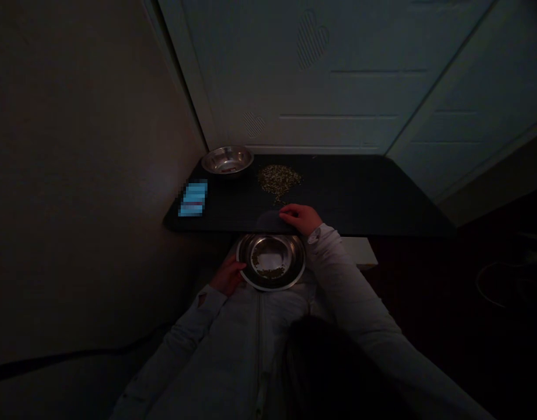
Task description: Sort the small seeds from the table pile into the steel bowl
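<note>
My left hand (pixel 228 275) grips the left rim of a steel bowl (pixel 270 261) held below the near edge of the black table (pixel 360 198). The bowl holds a few small seeds or grains. My right hand (pixel 299 217) rests palm down on the table near its front edge, fingers together and curled a little toward the left. Whether anything lies under it I cannot make out. A loose pile of seeds (pixel 278 178) lies on the table just beyond that hand.
A second steel bowl (pixel 227 159) stands at the table's far left corner. A lit phone screen (pixel 193 199) lies on the table's left side. A pale door and wall close off the back; the room is dim.
</note>
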A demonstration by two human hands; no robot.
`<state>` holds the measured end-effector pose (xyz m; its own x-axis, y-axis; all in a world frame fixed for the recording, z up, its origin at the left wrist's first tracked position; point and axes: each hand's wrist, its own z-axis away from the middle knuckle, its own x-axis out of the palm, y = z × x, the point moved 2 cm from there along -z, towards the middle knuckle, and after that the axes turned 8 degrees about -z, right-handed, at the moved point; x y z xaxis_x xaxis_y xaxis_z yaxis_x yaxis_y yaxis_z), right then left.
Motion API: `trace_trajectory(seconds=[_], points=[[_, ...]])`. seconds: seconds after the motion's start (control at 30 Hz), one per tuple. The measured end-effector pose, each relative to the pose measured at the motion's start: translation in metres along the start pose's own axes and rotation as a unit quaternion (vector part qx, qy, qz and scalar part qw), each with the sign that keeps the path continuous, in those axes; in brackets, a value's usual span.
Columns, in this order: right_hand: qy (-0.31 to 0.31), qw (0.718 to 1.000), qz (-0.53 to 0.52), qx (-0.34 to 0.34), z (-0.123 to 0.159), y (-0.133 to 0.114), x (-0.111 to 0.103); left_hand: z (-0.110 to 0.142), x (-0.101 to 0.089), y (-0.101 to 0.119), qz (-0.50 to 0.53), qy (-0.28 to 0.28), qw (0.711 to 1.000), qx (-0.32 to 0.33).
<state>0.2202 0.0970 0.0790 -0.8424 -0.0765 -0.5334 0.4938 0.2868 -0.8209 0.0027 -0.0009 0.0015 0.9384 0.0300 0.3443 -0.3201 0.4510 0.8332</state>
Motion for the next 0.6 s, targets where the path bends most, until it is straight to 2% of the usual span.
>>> trace_trajectory(seconds=[0.6], points=[[-0.008, 1.000, -0.004, 0.007, -0.0005, 0.0013, 0.0013, 0.0012, 0.0012, 0.0008, 0.010, 0.010, 1.000, -0.007]])
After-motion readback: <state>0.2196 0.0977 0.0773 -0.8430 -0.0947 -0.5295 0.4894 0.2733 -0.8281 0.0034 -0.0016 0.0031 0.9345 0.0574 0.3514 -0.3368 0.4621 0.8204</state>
